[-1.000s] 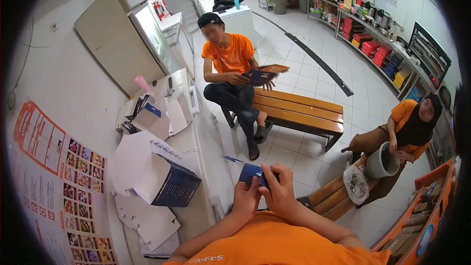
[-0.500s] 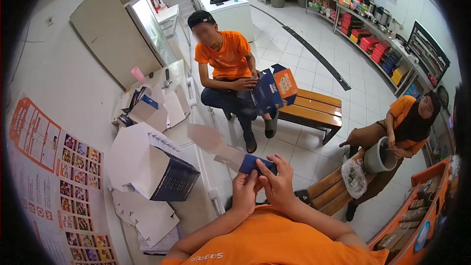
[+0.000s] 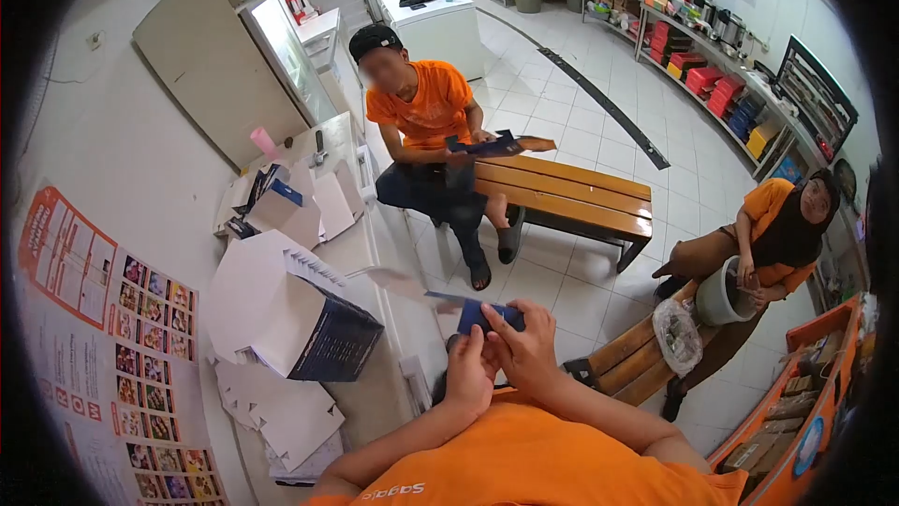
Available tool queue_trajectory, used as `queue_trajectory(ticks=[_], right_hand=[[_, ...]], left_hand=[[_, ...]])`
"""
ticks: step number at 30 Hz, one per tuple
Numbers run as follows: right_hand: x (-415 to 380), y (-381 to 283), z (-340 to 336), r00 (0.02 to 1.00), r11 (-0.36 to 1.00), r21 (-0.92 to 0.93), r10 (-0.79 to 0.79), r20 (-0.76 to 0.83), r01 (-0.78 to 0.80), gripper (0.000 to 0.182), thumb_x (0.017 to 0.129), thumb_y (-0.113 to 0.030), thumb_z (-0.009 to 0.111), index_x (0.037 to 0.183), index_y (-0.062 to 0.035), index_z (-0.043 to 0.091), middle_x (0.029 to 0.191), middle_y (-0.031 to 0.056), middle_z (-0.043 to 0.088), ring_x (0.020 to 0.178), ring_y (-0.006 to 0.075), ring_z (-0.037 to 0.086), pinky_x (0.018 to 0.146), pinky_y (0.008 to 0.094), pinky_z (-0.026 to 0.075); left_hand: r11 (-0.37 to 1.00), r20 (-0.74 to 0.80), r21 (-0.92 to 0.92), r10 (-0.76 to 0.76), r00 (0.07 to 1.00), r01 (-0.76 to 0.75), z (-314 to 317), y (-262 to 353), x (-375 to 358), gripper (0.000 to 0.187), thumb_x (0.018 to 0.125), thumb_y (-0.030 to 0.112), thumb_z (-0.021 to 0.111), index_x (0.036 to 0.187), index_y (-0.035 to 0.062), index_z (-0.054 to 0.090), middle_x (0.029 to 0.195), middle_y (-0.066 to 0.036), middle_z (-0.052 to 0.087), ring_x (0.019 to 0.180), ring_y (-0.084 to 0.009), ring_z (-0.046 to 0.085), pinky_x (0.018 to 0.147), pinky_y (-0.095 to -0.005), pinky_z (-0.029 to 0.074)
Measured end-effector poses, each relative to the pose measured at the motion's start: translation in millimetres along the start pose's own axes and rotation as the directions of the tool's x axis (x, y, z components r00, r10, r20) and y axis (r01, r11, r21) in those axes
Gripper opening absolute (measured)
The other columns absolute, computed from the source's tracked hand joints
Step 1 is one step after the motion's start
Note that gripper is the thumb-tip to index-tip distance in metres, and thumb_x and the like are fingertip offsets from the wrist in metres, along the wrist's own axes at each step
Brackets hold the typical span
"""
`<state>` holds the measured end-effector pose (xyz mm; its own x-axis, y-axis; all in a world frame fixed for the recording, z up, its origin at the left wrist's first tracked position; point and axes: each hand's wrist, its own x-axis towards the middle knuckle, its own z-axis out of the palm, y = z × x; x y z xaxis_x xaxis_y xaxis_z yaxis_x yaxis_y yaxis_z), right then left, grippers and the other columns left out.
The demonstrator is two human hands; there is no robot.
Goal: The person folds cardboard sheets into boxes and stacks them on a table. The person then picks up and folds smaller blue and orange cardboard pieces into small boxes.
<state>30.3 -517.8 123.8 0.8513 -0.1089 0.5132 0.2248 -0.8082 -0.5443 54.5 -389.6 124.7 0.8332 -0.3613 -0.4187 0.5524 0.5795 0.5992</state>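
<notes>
Both my hands hold a small piece of printed cardboard (image 3: 476,316), dark blue at the near end, with a pale, blurred flap reaching out to the left. My left hand (image 3: 471,373) grips its lower edge, fingers closed. On the blue part, my right hand (image 3: 532,345) presses with thumb and fingers closed around it. To the left on the white counter stands a partly folded cardboard box (image 3: 337,337), dark blue outside and white inside. Flat white cardboard blanks (image 3: 290,417) lie beneath and in front of it.
Across from me, a seated co-worker (image 3: 421,108) holds a blue and orange box blank (image 3: 506,145) beside a wooden bench (image 3: 590,202). At right, another person holds a grey bucket (image 3: 719,293) near a plastic bag (image 3: 678,337). A pink cup (image 3: 263,140) stands farther along the counter.
The cardboard in my hands has tilted, so its pale flap now looks narrower and more edge-on. The co-worker across has turned the box blank from upright to nearly flat.
</notes>
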Motion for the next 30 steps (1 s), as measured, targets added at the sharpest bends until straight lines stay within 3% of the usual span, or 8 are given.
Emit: queue_trajectory(ticks=[6, 8, 12, 16, 20, 22, 24, 30], right_hand=[[-5.3, -3.2, -5.0, 0.987, 0.993, 0.074, -0.102, 0.121, 0.093, 0.077, 0.089, -0.019, 0.072, 0.154, -0.0006, 0.035, 0.134, 0.0217, 0.053, 0.122, 0.041, 0.051, 0.101, 0.0523, 0.04], [-9.7, 9.1, -17.4, 0.981, 0.848, 0.519, 0.0, 0.194, -0.103, 0.068, 0.094, -0.013, 0.068, 0.154, -0.0027, 0.036, 0.134, 0.0228, 0.054, 0.119, 0.0377, 0.055, 0.099, 0.0466, 0.045], [4.8, 25.1, -45.7, 0.856, 0.695, 0.563, 0.148, 0.495, -0.446, 0.046, 0.097, -0.014, 0.069, 0.14, -0.0031, 0.057, 0.103, 0.0143, 0.068, 0.087, 0.02, 0.067, 0.078, 0.034, 0.054], [8.6, 8.4, -54.7, 0.786, 0.816, 0.522, -0.144, 0.601, -0.249, 0.041, 0.09, -0.021, 0.08, 0.127, -0.0073, 0.069, 0.069, 0.005, 0.06, 0.058, 0.0102, 0.053, 0.059, 0.0292, 0.048], [7.3, 2.9, -35.6, 0.856, 0.81, 0.392, 0.237, 0.46, -0.435, 0.044, 0.086, -0.022, 0.084, 0.125, -0.0084, 0.07, 0.063, 0.0056, 0.058, 0.056, 0.0102, 0.051, 0.057, 0.0286, 0.044], [14.3, 6.7, -39.8, 0.788, 0.811, 0.307, 0.276, 0.55, -0.498, 0.044, 0.089, -0.031, 0.08, 0.121, -0.0034, 0.069, 0.08, 0.0154, 0.069, 0.071, 0.0231, 0.067, 0.07, 0.0359, 0.053], [10.7, 17.2, -38.6, 0.814, 0.798, 0.56, -0.165, 0.557, -0.221, 0.042, 0.09, -0.027, 0.08, 0.123, -0.0032, 0.068, 0.092, 0.0172, 0.071, 0.08, 0.0257, 0.069, 0.074, 0.0346, 0.055], [14.1, 6.1, -74.4, 0.694, 0.941, 0.304, -0.118, 0.71, -0.15, 0.065, 0.082, -0.033, 0.084, 0.136, -0.0083, 0.057, 0.124, 0.0212, 0.066, 0.107, 0.0398, 0.068, 0.094, 0.0441, 0.054]], left_hand=[[0.932, -0.053, 0.283, 0.251, 0.967, -0.226, 2.1, 20.5, 0.4, 0.02, 0.107, 0.009, 0.051, 0.126, 0.0052, 0.051, 0.112, -0.01, 0.067, 0.097, -0.0163, 0.067, 0.083, -0.031, 0.056], [0.916, 0.002, 0.364, 0.181, 0.984, -0.169, -6.2, 37.8, -4.7, 0.018, 0.107, 0.01, 0.053, 0.122, 0.0008, 0.057, 0.103, -0.008, 0.07, 0.094, -0.0125, 0.065, 0.083, -0.028, 0.053], [0.633, 0.263, 0.748, -0.008, 0.965, -0.199, -52.2, 44.8, -32.5, 0.023, 0.107, 0.01, 0.052, 0.12, -0.0033, 0.065, 0.104, -0.001, 0.07, 0.091, -0.0077, 0.063, 0.084, -0.0226, 0.049], [0.511, 0.182, 0.839, 0.059, 0.982, -0.186, -40.1, 48.9, -55.8, 0.028, 0.099, 0.011, 0.061, 0.121, -0.0047, 0.066, 0.111, -0.012, 0.072, 0.09, -0.0109, 0.067, 0.079, -0.0251, 0.05], [0.316, 0.264, 0.883, 0.276, 0.924, -0.347, -36.3, 38.2, -55.3, 0.037, 0.092, 0.01, 0.068, 0.126, -0.0035, 0.062, 0.114, -0.019, 0.073, 0.077, -0.0192, 0.072, 0.071, -0.0304, 0.052], [0.24, 0.328, 0.877, 0.335, 0.883, -0.417, -32.8, 38.6, -48.6, 0.044, 0.09, 0.01, 0.071, 0.13, -0.0027, 0.06, 0.11, -0.019, 0.073, 0.073, -0.0215, 0.073, 0.069, -0.0317, 0.053], [0.175, 0.429, 0.838, 0.375, 0.822, -0.517, -38.8, 39.8, -39.7, 0.041, 0.088, 0.01, 0.074, 0.125, -0.0039, 0.061, 0.12, -0.02, 0.069, 0.072, -0.0205, 0.071, 0.069, -0.0323, 0.053], [0.209, 0.492, 0.794, 0.332, 0.805, -0.571, -25.0, 44.1, -32.5, 0.053, 0.085, 0.011, 0.078, 0.131, -0.0032, 0.055, 0.116, -0.018, 0.071, 0.07, -0.0168, 0.067, 0.073, -0.0319, 0.053]])
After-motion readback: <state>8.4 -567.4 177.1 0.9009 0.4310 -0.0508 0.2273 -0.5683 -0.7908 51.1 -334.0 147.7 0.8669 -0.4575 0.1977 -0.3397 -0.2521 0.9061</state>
